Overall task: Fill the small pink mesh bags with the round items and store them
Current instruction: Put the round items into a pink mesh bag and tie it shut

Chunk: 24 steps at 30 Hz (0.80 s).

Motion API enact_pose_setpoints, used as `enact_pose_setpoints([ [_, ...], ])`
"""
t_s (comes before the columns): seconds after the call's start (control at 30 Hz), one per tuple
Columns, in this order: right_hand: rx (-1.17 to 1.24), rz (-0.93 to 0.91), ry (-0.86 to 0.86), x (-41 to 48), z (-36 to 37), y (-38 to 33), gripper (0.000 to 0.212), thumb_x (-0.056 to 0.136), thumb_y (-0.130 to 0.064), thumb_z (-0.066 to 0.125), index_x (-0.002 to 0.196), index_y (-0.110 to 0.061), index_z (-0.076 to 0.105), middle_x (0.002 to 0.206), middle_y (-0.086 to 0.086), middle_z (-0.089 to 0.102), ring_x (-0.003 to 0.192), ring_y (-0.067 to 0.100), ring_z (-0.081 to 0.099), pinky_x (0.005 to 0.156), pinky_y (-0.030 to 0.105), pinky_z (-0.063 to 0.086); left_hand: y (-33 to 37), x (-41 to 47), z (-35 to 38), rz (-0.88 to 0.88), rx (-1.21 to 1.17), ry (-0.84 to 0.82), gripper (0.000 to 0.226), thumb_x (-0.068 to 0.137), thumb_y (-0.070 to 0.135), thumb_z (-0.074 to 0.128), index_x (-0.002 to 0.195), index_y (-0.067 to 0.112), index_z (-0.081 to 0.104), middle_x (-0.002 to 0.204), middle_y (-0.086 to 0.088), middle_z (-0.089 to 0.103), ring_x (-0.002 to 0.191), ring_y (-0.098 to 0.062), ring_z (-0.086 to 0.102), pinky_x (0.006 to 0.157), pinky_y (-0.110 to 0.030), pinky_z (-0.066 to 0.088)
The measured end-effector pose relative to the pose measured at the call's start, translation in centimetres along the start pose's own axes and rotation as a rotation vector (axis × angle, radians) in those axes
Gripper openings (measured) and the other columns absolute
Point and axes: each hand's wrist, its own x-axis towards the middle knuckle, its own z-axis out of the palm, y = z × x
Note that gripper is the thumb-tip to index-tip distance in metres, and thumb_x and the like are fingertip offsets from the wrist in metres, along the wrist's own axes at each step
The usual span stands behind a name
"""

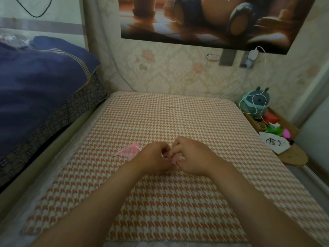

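left hand (156,157) grip: fingers curled, pinching pink mesh bag (171,158) | right hand (193,155) grip: pinched on the same bag, low over houndstooth cloth (160,113) | second pink bag (129,152): lay flat just left of left hand

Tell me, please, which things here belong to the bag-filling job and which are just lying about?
Job: pink mesh bag pinched between the left hand and right hand; second pink bag lying left of them on the checked cover. No round items show.
Lying about: blue bedding; plush toy; white charger; white pouch; poster.
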Motion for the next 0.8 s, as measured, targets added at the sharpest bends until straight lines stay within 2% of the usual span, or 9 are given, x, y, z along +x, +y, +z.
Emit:
enact_pose_setpoints([
  [0.07,-0.039,0.010,-0.001,0.1,0.0,-0.1,0.024,0.091,-0.032,0.061,0.111,-0.039,0.072,0.115,-0.012,0.056,0.101,0.013,0.057,0.079,0.031,0.047,-0.1,0.0,0.1,0.008,-0.017,0.001,0.034,0.063,0.033,0.086,0.084,0.019,0.064,0.075,0.007,0.063,0.066,-0.011,0.056,0.059,-0.029,0.047],
  [0.13,-0.108,0.036,0.028,0.2,0.1,0.0,0.022,0.093,-0.042,0.060,0.111,-0.038,0.071,0.112,-0.010,0.057,0.100,0.015,0.059,0.076,0.031,0.045,-0.2,0.0,0.0,0.052,-0.020,0.006,0.029,0.065,0.030,0.086,0.076,0.030,0.059,0.067,0.010,0.056,0.059,-0.005,0.049,0.057,-0.025,0.042],
  [0.23,-0.171,0.084,0.068,0.3,0.1,0.2,0.031,0.093,-0.056,0.054,0.110,-0.037,0.071,0.108,-0.009,0.059,0.099,0.015,0.060,0.074,0.031,0.044,-0.4,0.1,-0.3,0.076,-0.065,0.029,0.028,0.069,0.025,0.083,0.085,0.034,0.063,0.074,0.006,0.065,0.065,-0.013,0.060,0.065,-0.036,0.054],
  [0.37,-0.138,0.055,0.122,0.2,0.2,0.5,0.025,0.092,-0.049,0.060,0.113,-0.038,0.070,0.110,-0.012,0.057,0.101,0.011,0.059,0.075,0.030,0.045,-0.6,0.1,-0.7,0.032,-0.098,0.018,0.031,0.074,0.016,0.080,0.102,0.021,0.069,0.088,0.003,0.070,0.071,-0.008,0.062,0.070,-0.029,0.055],
  [0.5,-0.090,0.056,0.083,0.2,0.7,0.4,0.028,0.094,-0.046,0.059,0.119,-0.040,0.068,0.110,-0.013,0.054,0.097,0.011,0.056,0.070,0.027,0.040,-0.9,-0.2,-1.0,0.051,-0.133,-0.016,0.029,0.074,0.017,0.080,0.100,0.021,0.070,0.092,0.000,0.074,0.082,-0.018,0.069,0.077,-0.036,0.057],
  [0.6,-0.123,0.077,0.087,0.3,0.9,0.5,0.030,0.094,-0.045,0.059,0.122,-0.038,0.067,0.112,-0.010,0.055,0.100,0.015,0.057,0.071,0.029,0.039,-0.7,-0.3,-1.0,0.047,-0.142,0.004,0.023,0.076,0.024,0.081,0.098,0.024,0.073,0.082,0.003,0.072,0.069,-0.010,0.063,0.071,-0.032,0.054],
  [0.67,-0.132,0.069,0.127,0.4,0.8,0.6,0.027,0.094,-0.043,0.059,0.119,-0.037,0.069,0.111,-0.010,0.056,0.100,0.014,0.057,0.072,0.028,0.040,-0.5,-0.3,-1.0,0.054,-0.136,0.032,0.020,0.079,0.030,0.078,0.098,0.023,0.076,0.067,0.010,0.065,0.057,0.003,0.052,0.060,-0.021,0.046],
  [0.73,-0.120,0.074,0.136,0.5,0.9,0.6,0.023,0.095,-0.043,0.059,0.113,-0.038,0.072,0.108,-0.012,0.056,0.099,0.012,0.057,0.072,0.028,0.041,-0.4,-0.3,-1.1,0.043,-0.139,0.045,0.015,0.082,0.030,0.075,0.095,0.024,0.078,0.061,0.015,0.063,0.054,0.007,0.052,0.055,-0.012,0.040],
  [0.8,-0.078,0.102,0.114,0.5,1.2,0.6,0.019,0.094,-0.047,0.061,0.106,-0.040,0.074,0.106,-0.011,0.058,0.098,0.012,0.058,0.073,0.028,0.042,-0.4,-0.3,-1.1,0.016,-0.160,0.046,0.009,0.084,0.027,0.074,0.090,0.025,0.080,0.066,0.012,0.069,0.058,0.004,0.058,0.057,-0.017,0.046],
])
